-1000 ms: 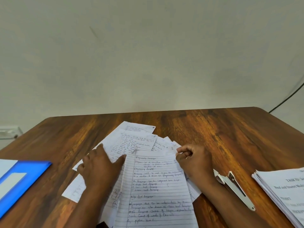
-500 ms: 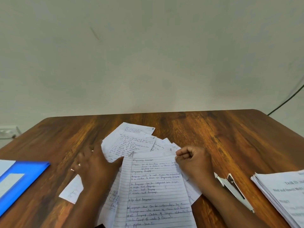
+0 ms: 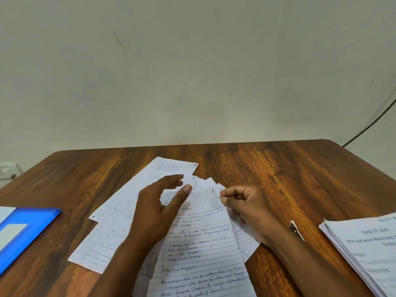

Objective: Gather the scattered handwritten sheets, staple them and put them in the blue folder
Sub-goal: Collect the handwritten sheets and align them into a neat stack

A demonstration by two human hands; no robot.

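Gathering is in hand — the top handwritten sheet (image 3: 201,243), mid-table near the front edge, is pinched at its corner by the right hand (image 3: 246,207); the left hand (image 3: 158,209) hovers with fingers spread, holding nothing. Next, the fanned sheets need squaring together.

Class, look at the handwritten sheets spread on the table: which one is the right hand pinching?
The large lined sheet nearest the camera; the right hand pinches its top right corner, while the other sheets lie untouched behind.

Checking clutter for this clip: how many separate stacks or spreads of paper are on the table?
2. The handwritten sheets lie fanned at the table's centre under both hands; a printed stack sits at the right edge. More paper may lie beyond the left edge by the blue folder.
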